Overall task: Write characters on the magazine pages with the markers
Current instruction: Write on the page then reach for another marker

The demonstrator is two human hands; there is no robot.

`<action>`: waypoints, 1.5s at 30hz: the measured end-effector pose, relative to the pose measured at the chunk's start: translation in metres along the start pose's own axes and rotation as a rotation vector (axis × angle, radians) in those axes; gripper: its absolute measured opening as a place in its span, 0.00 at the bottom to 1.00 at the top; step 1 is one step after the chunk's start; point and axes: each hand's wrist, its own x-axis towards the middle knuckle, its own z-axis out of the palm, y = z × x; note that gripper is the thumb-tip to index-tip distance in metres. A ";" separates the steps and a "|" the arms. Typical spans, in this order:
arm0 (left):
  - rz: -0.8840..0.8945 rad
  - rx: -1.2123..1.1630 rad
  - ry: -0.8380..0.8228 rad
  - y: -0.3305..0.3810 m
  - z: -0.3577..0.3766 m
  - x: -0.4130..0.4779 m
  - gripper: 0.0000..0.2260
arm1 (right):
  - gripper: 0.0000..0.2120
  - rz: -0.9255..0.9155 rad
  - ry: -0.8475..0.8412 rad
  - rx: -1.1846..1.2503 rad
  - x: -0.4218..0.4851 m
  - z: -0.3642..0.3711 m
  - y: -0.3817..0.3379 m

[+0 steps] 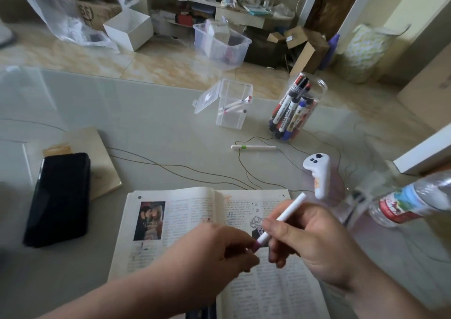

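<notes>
Magazine: the open printed-paper magazine (185,211) lies flat on the grey glass-topped desk (146,135), directly beneath both hands
Left hand: the left hand (214,252) pinches the purple cap (255,245) at the marker's lower-left end
Marker: the slim white plastic marker (290,207) is held above the right page, long axis lower left to upper right
Right hand: the right hand (310,245) grips the barrel, fingers curled round it
Coming move: judged a pull along that axis; whether the cap is seated cannot be told
Box: the clear plastic box with open hinged lid (231,106) holds a few slim white markers
Jar: the clear round plastic jar (296,108) is packed with whiteboard markers
</notes>
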 end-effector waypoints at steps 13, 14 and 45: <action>-0.212 -0.135 0.062 0.000 0.003 -0.002 0.15 | 0.06 -0.068 -0.246 0.043 0.027 -0.010 0.015; -0.227 -0.106 0.065 0.000 0.003 -0.001 0.16 | 0.06 -0.073 -0.246 0.031 0.028 -0.010 0.016; -0.002 0.837 -0.547 -0.052 0.014 0.031 0.19 | 0.05 -0.111 0.269 -0.331 0.106 -0.019 0.061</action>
